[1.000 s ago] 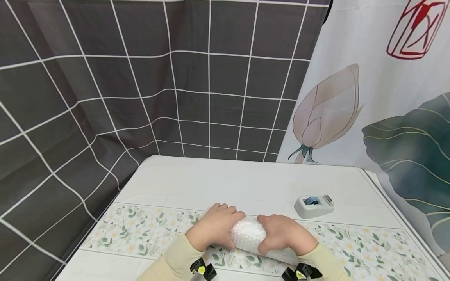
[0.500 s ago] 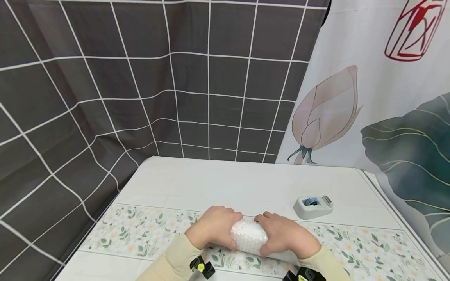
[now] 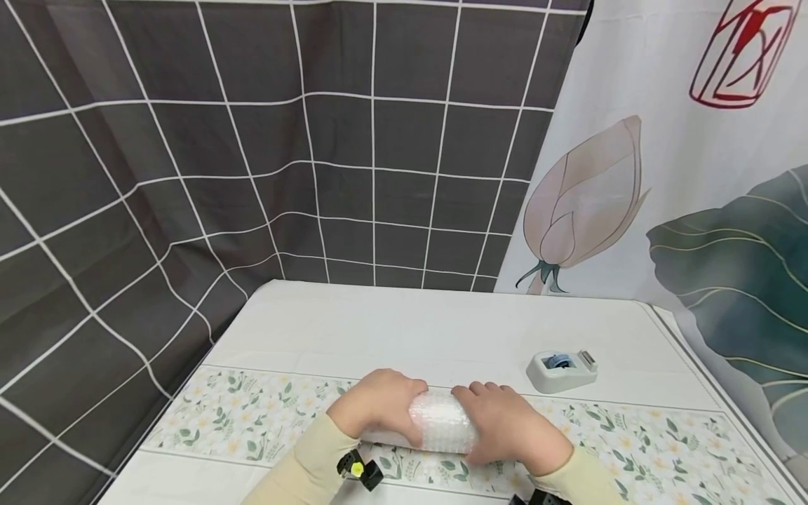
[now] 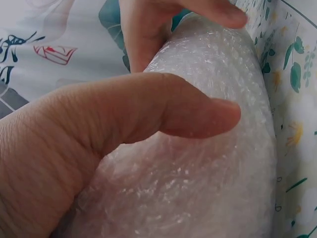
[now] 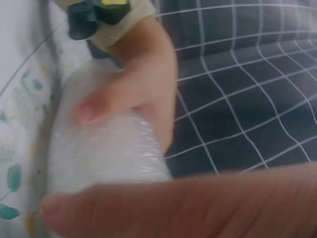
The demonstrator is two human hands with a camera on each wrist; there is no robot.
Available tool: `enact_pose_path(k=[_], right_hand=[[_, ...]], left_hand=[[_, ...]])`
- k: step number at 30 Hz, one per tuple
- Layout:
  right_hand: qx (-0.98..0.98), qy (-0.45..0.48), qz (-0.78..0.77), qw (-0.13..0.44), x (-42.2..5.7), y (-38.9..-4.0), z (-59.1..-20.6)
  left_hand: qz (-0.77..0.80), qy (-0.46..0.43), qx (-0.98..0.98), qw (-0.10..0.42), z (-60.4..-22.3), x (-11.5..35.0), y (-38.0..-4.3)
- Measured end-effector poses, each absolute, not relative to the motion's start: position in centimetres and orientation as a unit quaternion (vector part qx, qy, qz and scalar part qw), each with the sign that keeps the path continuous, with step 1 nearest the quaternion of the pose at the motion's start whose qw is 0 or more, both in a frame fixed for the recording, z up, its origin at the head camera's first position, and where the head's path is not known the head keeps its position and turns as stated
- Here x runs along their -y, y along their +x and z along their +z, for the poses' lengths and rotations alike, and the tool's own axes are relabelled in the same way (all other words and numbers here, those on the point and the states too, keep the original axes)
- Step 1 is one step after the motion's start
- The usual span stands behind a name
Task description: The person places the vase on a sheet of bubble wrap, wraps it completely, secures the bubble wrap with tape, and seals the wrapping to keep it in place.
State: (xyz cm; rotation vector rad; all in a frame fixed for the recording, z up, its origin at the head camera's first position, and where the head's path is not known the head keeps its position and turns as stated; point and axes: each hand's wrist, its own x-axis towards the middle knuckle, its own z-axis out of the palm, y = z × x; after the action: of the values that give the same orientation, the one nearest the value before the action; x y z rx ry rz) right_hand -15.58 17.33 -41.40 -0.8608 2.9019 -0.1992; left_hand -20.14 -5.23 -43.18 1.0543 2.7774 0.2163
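Clear cylindrical bubble-wrap bundle point(image 3: 442, 423): lying on the floral-banded white table point(image 3: 379, 319), between both palms.
Left hand point(image 3: 381, 405): grasping the left part, thumb bent over the wrap (far fingertips mostly hidden).
Right hand point(image 3: 505, 426): grasping the right part.
Change: formerly slanting out below the right hand, now showing beneath the left; probably being turned, not yet settled.
Pale plastic tape dispenser point(image 3: 562, 373): standing apart, untouched.
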Motion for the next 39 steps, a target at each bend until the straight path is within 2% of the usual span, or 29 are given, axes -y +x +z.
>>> enact_pose_path(k=[8, 14, 18, 22, 30, 39], right_hand=[[-0.96, -0.274, -0.051, 0.028, -16.9, -15.9, -42.0], [-0.958, -0.269, -0.083, 0.048, -17.1, -16.8, -42.5], [-0.958, -0.254, -0.109, 0.084, -17.3, -17.2, -42.5], [-0.952, -0.24, -0.141, 0.124, -17.4, -17.3, -42.5], [-0.94, -0.228, -0.19, 0.17, -17.7, -17.5, -42.5], [-0.939, -0.261, -0.171, 0.144, -18.2, -17.2, -41.7]], left_hand=[[0.084, 0.355, -0.927, 0.084, -42.9, 5.6, -20.1], [0.051, 0.389, -0.92, 0.024, -42.8, 5.3, -19.3], [0.01, 0.402, -0.915, -0.027, -43.1, 5.1, -18.8], [-0.013, 0.404, -0.913, -0.052, -43.4, 4.9, -18.7], [-0.007, 0.403, -0.913, -0.055, -43.4, 4.8, -18.8], [0.004, 0.38, -0.925, -0.02, -43.4, 4.3, -19.2]])
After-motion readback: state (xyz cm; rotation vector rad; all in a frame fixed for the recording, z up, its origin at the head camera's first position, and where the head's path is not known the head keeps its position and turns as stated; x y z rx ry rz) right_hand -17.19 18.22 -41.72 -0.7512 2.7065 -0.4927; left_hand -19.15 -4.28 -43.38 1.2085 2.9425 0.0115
